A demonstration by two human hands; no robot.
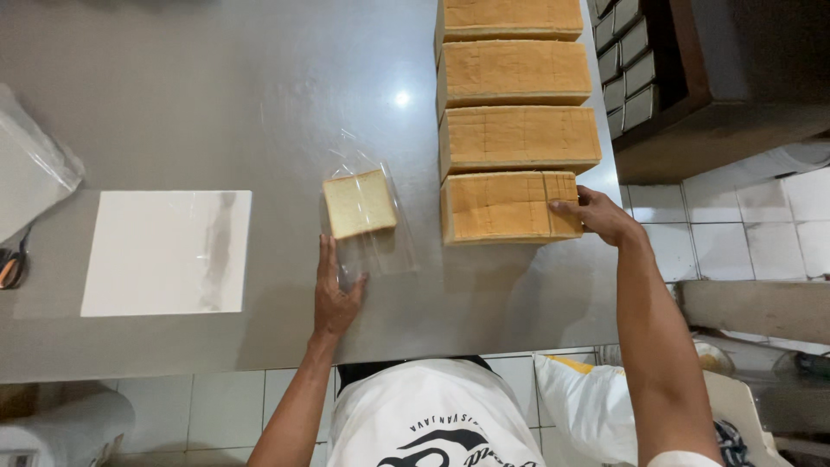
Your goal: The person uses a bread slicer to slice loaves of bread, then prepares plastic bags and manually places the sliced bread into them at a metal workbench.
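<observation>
Both hands are on the steel counter [216, 104], well apart from each other. The left hand [333, 298] lies flat and open, fingers stretched forward, its fingertips pressing the near edge of a clear plastic bag [372, 238]. A short stack of square bread slices [359, 203] sits inside the bag, a little beyond the fingertips and not touched by them. The right hand [596, 216] reaches to the nearest sliced loaf [506, 207], its fingers curled over the right end of the golden crust, where a gap shows between the last few slices and the others; whether it grips those slices or only rests on them cannot be told. Three more loaves [514, 104] lie in a row behind the nearest one, side by side and close together, running toward the far edge of the counter. To the left, a flat pile of clear bags over white sheet [169, 251] lies well away from the left hand. Beyond the right edge of the counter stands a stack of small grey boxes [627, 60].
</observation>
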